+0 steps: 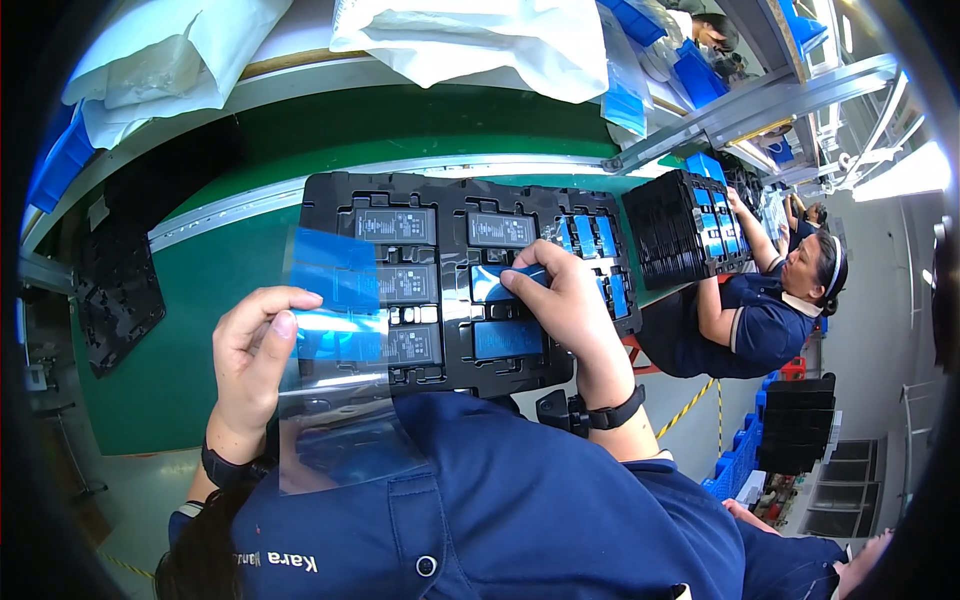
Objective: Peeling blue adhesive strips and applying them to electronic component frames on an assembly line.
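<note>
A clear plastic sheet (335, 405) with blue film pieces (335, 262) on it hangs from my left hand (255, 345), its edge pinched between thumb and fingers. Through the sheet, part of a black moulded tray (455, 355) shows. Dark flat battery packs (395, 226) with printed faces lie in the tray's pockets. My right hand (565, 295) has thumb and forefinger closed on a glossy blue film (488, 284) lying over a middle-column pocket. Just nearer to me, another pocket holds a blue-covered battery (506, 340). An uncovered battery (500, 229) sits on the far side.
Another tray with blue-covered pieces (590, 236) adjoins on the right. Beyond it, a co-worker (755, 310) handles a tall stack of black trays (665, 235). A metal rail (240, 205) crosses the green table (180, 370). White bags (470, 40) hang above; a dark tray (120, 300) lies far left.
</note>
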The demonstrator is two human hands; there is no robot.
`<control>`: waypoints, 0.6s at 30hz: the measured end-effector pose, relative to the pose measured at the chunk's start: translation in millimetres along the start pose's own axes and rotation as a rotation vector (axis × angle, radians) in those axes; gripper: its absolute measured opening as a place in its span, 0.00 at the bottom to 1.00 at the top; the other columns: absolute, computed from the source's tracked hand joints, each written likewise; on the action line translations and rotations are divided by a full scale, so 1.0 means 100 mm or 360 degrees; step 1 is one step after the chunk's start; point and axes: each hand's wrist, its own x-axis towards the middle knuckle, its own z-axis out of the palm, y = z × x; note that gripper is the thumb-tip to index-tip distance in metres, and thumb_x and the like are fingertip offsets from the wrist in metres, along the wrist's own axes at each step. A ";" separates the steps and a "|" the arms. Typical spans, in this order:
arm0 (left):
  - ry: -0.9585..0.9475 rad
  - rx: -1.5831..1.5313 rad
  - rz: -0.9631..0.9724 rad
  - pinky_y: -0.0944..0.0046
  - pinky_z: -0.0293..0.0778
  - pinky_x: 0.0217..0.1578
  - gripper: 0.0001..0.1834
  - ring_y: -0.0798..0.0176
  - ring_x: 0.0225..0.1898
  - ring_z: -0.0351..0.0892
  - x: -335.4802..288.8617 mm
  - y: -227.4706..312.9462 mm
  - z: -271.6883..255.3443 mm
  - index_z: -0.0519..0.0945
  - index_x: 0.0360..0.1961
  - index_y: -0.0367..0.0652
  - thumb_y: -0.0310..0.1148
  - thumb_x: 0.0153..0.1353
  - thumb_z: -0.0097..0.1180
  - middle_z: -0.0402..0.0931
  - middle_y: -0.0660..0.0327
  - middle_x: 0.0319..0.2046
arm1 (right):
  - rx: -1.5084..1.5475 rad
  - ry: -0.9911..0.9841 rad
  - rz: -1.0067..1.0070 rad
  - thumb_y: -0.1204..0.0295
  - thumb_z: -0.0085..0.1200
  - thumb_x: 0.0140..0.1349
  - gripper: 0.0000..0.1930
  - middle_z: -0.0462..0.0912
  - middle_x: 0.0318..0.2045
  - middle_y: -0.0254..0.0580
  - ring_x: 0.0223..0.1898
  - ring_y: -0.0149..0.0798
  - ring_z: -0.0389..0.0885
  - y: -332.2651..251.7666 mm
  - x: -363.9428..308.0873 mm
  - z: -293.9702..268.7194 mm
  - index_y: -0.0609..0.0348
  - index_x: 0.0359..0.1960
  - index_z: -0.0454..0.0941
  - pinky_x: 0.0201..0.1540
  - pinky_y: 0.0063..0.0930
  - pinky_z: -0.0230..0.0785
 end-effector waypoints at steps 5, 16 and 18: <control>-0.0007 0.0009 0.0002 0.72 0.66 0.40 0.14 0.68 0.38 0.73 -0.01 0.01 0.00 0.77 0.37 0.32 0.34 0.62 0.47 0.76 0.57 0.36 | -0.0117 0.0022 -0.0068 0.69 0.58 0.51 0.10 0.77 0.25 0.48 0.25 0.44 0.75 0.00 0.00 0.04 0.63 0.30 0.74 0.30 0.33 0.67; -0.0047 0.0001 0.0014 0.72 0.66 0.39 0.12 0.68 0.38 0.73 0.01 0.04 0.00 0.77 0.37 0.32 0.32 0.62 0.47 0.76 0.57 0.36 | -0.0601 0.0577 -0.0652 0.83 0.49 0.43 0.22 0.70 0.37 0.50 0.41 0.52 0.71 -0.16 -0.10 0.09 0.62 0.44 0.68 0.44 0.38 0.65; -0.0070 -0.0066 -0.0130 0.73 0.68 0.37 0.10 0.69 0.36 0.74 0.01 0.08 0.04 0.77 0.38 0.33 0.29 0.60 0.49 0.76 0.57 0.36 | -0.0328 0.0557 -0.0927 0.83 0.48 0.40 0.26 0.68 0.43 0.51 0.45 0.53 0.68 -0.27 -0.13 0.08 0.63 0.47 0.68 0.47 0.39 0.63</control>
